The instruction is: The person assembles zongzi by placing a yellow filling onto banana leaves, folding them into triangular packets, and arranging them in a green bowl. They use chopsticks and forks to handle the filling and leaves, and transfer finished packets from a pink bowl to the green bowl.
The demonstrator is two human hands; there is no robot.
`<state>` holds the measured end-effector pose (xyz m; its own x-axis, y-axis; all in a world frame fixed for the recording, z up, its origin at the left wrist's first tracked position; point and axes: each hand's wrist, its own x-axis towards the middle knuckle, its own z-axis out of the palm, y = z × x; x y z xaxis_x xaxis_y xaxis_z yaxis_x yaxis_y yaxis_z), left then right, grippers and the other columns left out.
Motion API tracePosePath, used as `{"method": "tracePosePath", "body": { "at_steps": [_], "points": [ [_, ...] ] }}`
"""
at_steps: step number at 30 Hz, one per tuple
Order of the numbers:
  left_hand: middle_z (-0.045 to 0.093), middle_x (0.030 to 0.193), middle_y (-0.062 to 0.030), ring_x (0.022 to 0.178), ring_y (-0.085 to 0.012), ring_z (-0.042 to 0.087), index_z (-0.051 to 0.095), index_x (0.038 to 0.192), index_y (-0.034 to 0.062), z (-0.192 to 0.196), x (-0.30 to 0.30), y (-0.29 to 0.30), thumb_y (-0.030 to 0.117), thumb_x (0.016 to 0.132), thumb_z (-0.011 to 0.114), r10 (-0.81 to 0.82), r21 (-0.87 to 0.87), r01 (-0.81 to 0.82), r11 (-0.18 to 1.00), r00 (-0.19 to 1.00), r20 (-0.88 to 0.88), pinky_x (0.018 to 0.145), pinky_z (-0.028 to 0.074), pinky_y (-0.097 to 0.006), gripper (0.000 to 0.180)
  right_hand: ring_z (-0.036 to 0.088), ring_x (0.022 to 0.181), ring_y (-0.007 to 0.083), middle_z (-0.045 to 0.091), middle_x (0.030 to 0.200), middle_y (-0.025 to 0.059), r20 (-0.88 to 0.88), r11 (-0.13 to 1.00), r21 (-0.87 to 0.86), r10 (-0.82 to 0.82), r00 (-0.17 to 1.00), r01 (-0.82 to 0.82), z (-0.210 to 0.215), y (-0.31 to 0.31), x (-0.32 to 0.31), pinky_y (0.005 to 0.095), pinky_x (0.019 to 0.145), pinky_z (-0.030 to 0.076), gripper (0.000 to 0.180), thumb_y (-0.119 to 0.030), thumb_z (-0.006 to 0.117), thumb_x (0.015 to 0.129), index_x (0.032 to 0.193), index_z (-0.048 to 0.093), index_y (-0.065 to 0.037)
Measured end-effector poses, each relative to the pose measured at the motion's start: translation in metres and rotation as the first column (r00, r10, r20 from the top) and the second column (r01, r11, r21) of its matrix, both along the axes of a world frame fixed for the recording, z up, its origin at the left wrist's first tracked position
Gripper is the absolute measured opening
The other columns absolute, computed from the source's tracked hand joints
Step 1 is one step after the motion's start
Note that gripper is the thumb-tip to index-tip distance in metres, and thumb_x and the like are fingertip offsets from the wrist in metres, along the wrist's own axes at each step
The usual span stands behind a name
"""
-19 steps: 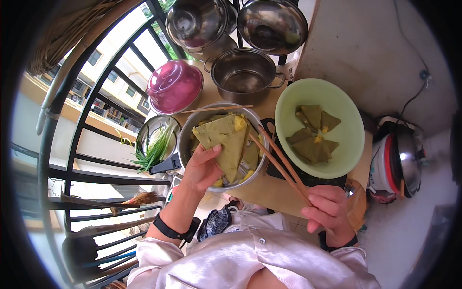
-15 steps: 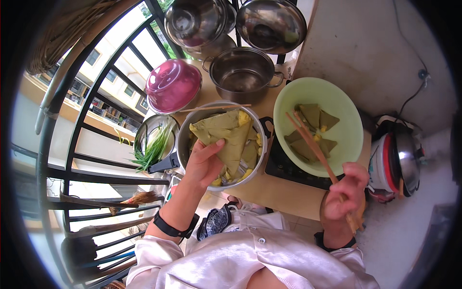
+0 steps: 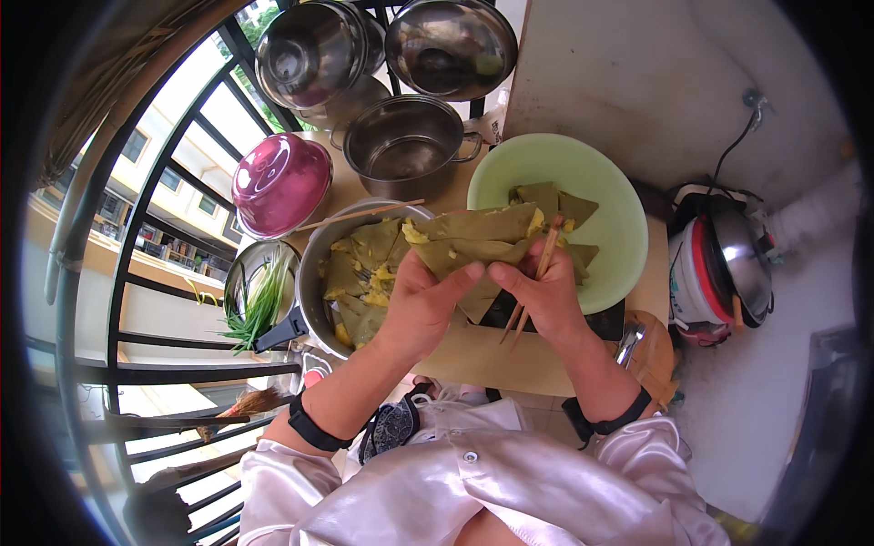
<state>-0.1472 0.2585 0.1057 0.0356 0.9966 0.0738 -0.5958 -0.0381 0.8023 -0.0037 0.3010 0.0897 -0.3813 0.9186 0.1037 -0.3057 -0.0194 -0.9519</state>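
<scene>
A folded, olive-green leaf-like parcel [image 3: 473, 238] with yellow bits at its corners is held up between my two hands. My left hand [image 3: 421, 305] grips its left side, thumb across the front. My right hand [image 3: 544, 296] pinches the right side while also keeping a pair of wooden chopsticks [image 3: 549, 246] in its fingers, tips pointing down. Below and left stands a metal pot [image 3: 313, 289] with similar green pieces [image 3: 350, 282] and yellow bits inside. At right, a pale green bowl [image 3: 628, 227] contains several triangular green pieces [image 3: 574, 209], partly hidden by my right hand.
A single stick [image 3: 364, 214] lies across the pot's rim. Behind are an empty steel pot [image 3: 401, 150], a pink bowl [image 3: 280, 185] and steel lids [image 3: 451, 47]. Green onions [image 3: 264, 300] rest in a pan at left, beside the railing. A rice cooker [image 3: 719, 273] stands at far right.
The parcel has moved right, from above the pot toward the bowl, and tilted. My right hand has come in from the right and taken hold of it, chopsticks still in hand.
</scene>
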Motion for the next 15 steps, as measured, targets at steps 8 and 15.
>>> {"method": "tracePosePath", "body": {
  "at_steps": [8,15],
  "points": [
    [0.042,0.124,-0.0083,0.109,-0.0145,0.043,0.034,0.127,0.0034,0.0,0.016,0.002,-0.002,0.076,0.058,0.004,0.088,0.017,0.996,0.974,-0.225,0.09,0.037,-0.03,0.057,0.038,0.048,0.0009,0.051,0.065,-0.0044,-0.053,0.984,-0.176,0.003,0.999,-0.012,-0.003,0.004,0.048,0.0163,0.041,0.029,0.019,-0.012,0.067,0.076,0.088,0.057,-0.001],
    [0.039,0.126,-0.0166,0.11,-0.0283,0.043,0.028,0.133,0.005,0.007,0.024,0.005,0.004,0.072,0.061,0.377,0.481,0.047,0.875,0.557,-0.74,0.089,0.038,-0.036,0.07,0.036,0.046,0.0008,0.049,0.063,-0.0049,-0.022,0.971,-0.195,-0.147,0.989,0.14,-0.004,-0.004,0.065,0.0151,0.039,0.027,0.019,-0.012,0.067,0.076,0.088,0.055,-0.002]
  ]
}}
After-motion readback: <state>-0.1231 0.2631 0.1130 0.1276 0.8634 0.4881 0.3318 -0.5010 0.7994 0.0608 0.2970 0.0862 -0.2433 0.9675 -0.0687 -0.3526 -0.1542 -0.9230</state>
